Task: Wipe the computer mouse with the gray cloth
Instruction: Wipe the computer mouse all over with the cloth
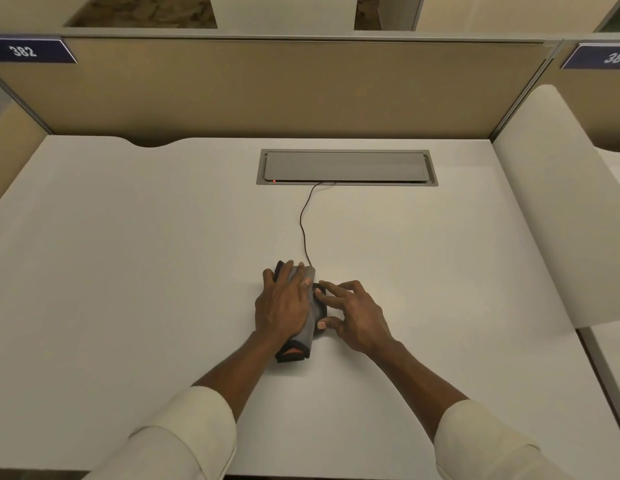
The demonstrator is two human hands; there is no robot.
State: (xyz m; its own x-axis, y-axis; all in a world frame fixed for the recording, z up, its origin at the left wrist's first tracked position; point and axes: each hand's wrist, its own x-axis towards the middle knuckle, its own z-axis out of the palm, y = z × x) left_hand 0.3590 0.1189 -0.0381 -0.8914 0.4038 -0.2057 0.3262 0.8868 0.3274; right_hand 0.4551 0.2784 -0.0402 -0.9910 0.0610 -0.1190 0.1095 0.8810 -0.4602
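Just below the middle of the frame, on the white worktop (128,254), the left hand (282,303) lies flat, palm down, on a folded gray cloth with dark edging (306,336). Its fingers are spread and pointing to the top of the frame, so its grip is open and pressing rather than clasping. The cloth is draped over the dark computer mouse (320,299), of which only a sliver shows at the cloth's right edge.

The right hand (357,315) sits just right of the mouse, fingers loosely curled. Its fingertips and thumb touch the exposed side of the mouse in a narrow, light grip.

A thin black cable (303,223) runs from the mouse up to the gray rectangular cable hatch (346,166) set into the worktop. Behind it stands a tan fabric partition (267,91), with blue number plates reading 382 (24,50) at upper left and 383 (610,57) at upper right. Cream sleeves (183,434) cover both forearms at the bottom.
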